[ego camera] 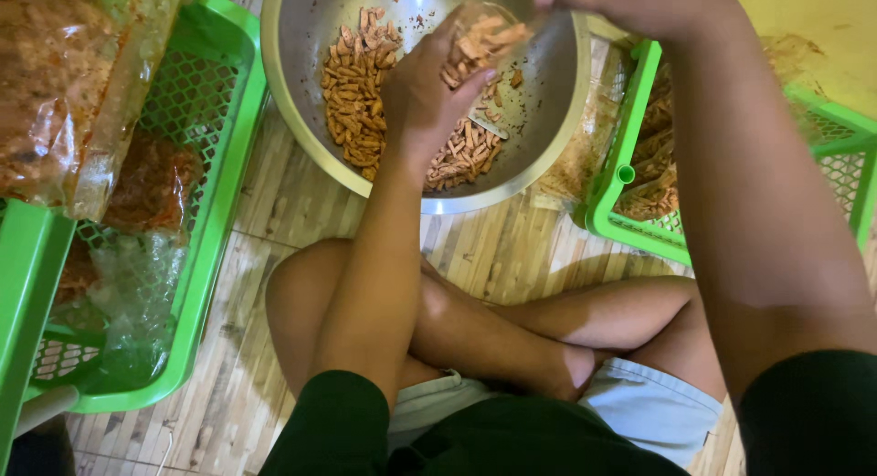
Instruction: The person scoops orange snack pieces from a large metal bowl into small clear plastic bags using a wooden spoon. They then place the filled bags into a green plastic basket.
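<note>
Left hand [422, 97] grip: snack sticks [480, 42], seemingly bagged | right hand [630, 1] cropped, grip unclear | bowl [548, 138]

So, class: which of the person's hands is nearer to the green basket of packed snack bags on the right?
Right. The right hand is above the steel bowl's far rim beside that basket; the left hand is over the bowl's middle, farther away.
</note>
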